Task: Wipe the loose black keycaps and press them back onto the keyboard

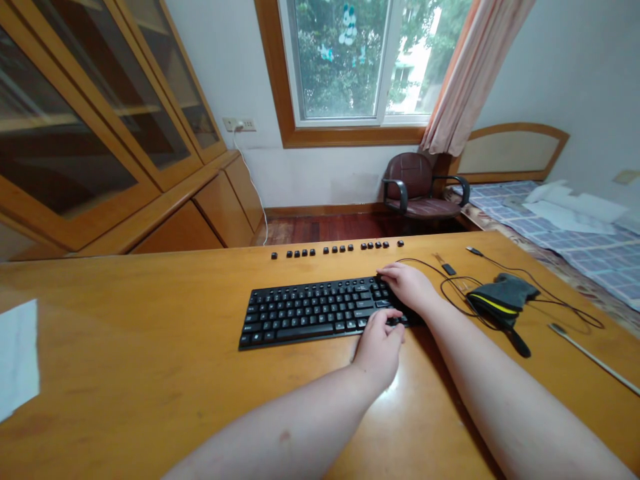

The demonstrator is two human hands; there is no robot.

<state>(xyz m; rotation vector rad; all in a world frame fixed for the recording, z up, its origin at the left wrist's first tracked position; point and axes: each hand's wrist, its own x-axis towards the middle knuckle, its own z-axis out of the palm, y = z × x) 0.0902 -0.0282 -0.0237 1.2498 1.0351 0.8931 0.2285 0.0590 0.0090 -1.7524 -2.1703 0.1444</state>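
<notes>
A black keyboard (310, 310) lies across the middle of a wooden desk (150, 347). My right hand (407, 283) rests palm down on the keyboard's right end, fingers curled over the keys. My left hand (379, 343) is at the keyboard's front right edge, its fingertips pinched at a key there; what they hold is hidden. A row of several loose black keycaps (340, 249) lies along the desk's far edge.
A dark grey and yellow tool (503, 300) lies right of the keyboard among black cables (460, 287). A thin metal rod (595, 359) lies at the far right. A white sheet (17, 357) sits at the left edge. A chair (420, 190) and a bed (575, 233) stand behind.
</notes>
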